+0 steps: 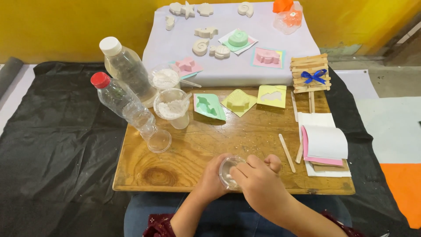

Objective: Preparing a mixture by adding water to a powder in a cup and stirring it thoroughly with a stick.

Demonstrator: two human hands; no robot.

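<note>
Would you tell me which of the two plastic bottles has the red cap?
The nearer, smaller bottle, left of the powder cup; the larger bottle behind it has a white cap.

**Wood, clear plastic and chalky casts**

The low table (184, 162) at centre frame is varnished wood, glossy, with visible grain and a knot, dusted with white crumbs. At lower centre the left hand (212, 180) and right hand (258, 182) close around a small cup (229, 171) of thin clear plastic. The two bottles (125, 94) at upper left are clear, shiny plastic with matt caps. The flat sticks (287, 152) at right are bare, pale wood, as is the stick house (309, 72) with its satin blue ribbon. The shell casts (201, 46) at the top look matt and chalky. The sheet (57, 140) spread at the left is black, wrinkled, faintly shiny plastic. The moulds (239, 102) above centre are thin, smooth pastel plastic.
</note>
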